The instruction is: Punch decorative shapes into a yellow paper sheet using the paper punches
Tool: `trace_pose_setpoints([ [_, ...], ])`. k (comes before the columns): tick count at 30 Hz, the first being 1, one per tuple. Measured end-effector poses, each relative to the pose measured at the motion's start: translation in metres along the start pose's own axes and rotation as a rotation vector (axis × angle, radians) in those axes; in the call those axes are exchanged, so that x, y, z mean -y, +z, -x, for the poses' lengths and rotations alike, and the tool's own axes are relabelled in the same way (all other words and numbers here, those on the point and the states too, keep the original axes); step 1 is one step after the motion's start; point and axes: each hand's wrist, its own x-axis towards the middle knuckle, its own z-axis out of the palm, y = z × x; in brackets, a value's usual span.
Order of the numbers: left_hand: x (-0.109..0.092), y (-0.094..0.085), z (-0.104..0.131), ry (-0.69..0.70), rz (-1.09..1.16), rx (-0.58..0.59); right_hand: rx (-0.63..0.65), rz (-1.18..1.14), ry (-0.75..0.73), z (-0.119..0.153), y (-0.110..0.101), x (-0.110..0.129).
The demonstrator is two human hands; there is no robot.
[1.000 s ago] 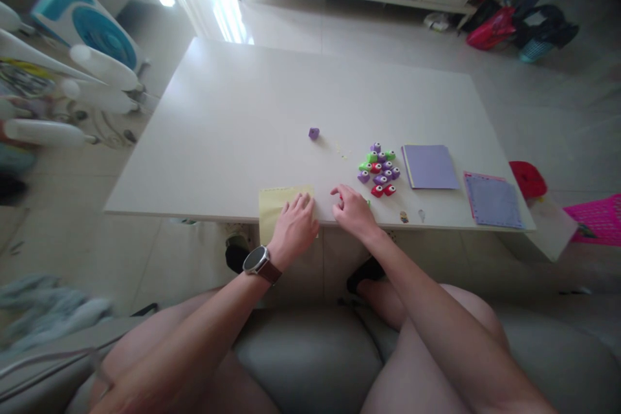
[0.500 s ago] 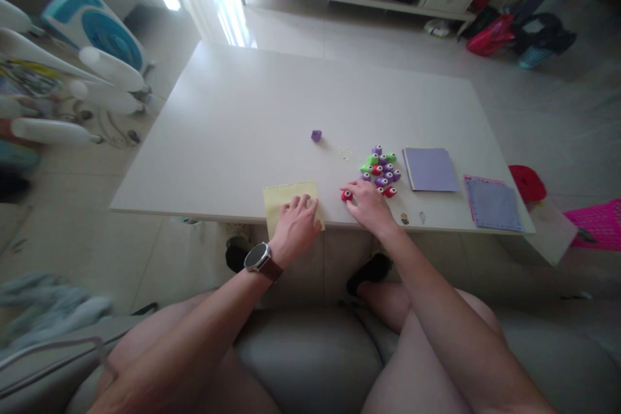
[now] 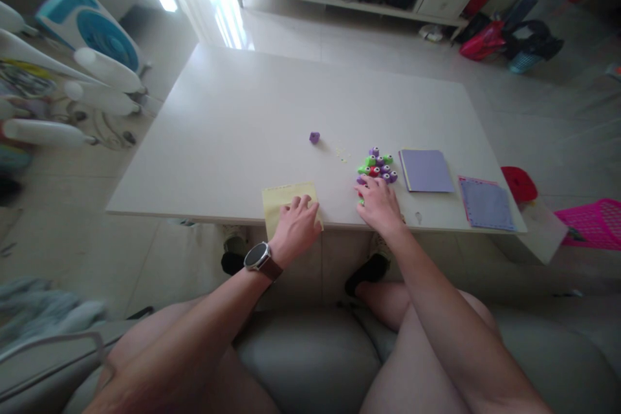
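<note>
Left hand (image 3: pixel 294 228) lying flat with fingers spread on a pale yellow paper sheet (image 3: pixel 284 199) at the table's (image 3: pixel 242 116) near edge, right hand (image 3: pixel 379 205) resting loosely open, fingertips touching a cluster of small purple, green and red punches (image 3: pixel 377 166) near the same edge.

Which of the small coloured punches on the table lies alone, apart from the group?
The single purple punch, on the bare table left of the cluster of punches that the right hand touches. All others sit packed together.
</note>
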Motion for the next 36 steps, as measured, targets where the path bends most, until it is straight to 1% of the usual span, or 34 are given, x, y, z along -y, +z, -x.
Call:
trace_pose_setpoints([
  [2, 0.0, 0.001, 0.0, -0.004, 0.001, 0.0, 0.007, 0.033, 0.005, 0.002, -0.005, 0.003],
  [5, 0.0, 0.003, 0.0, -0.009, -0.005, 0.002, 0.085, 0.042, 0.013, 0.003, -0.01, 0.008],
  [7, 0.0, 0.005, 0.001, -0.009, -0.005, 0.006, 0.153, 0.017, 0.065, 0.003, -0.01, 0.007],
  [9, 0.001, 0.007, 0.002, -0.008, -0.001, 0.006, 0.186, 0.001, 0.122, 0.003, -0.008, 0.002],
  [13, 0.001, 0.009, 0.002, -0.008, 0.009, 0.012, 0.148, 0.011, 0.198, 0.0, -0.003, -0.009],
  [16, -0.001, 0.009, 0.002, -0.005, 0.019, 0.02, 0.101, 0.03, 0.243, -0.002, -0.006, -0.009],
  [19, -0.003, 0.009, 0.001, 0.0, 0.022, 0.007, 0.056, 0.038, 0.237, -0.003, -0.013, 0.0],
  [24, -0.003, 0.009, 0.0, 0.012, 0.044, -0.013, -0.05, 0.064, 0.096, 0.005, -0.018, 0.023],
  [25, -0.003, 0.009, -0.001, 0.015, 0.051, -0.014, -0.048, 0.072, 0.072, 0.006, -0.018, 0.028],
  [27, -0.002, 0.01, -0.002, 0.021, 0.062, -0.021, 0.002, 0.063, 0.077, 0.004, -0.017, 0.036],
  [29, -0.003, 0.011, -0.002, 0.03, 0.07, -0.032, 0.072, 0.03, 0.1, -0.008, -0.015, 0.043],
  [31, -0.004, 0.011, -0.002, 0.037, 0.075, -0.032, 0.114, 0.011, 0.055, -0.034, -0.014, 0.05],
  [34, -0.008, 0.009, 0.0, 0.032, 0.075, -0.001, 0.081, -0.036, 0.012, -0.089, -0.014, 0.058],
  [36, -0.01, 0.008, 0.0, 0.031, 0.071, 0.023, 0.046, -0.094, 0.03, -0.127, -0.013, 0.061],
])
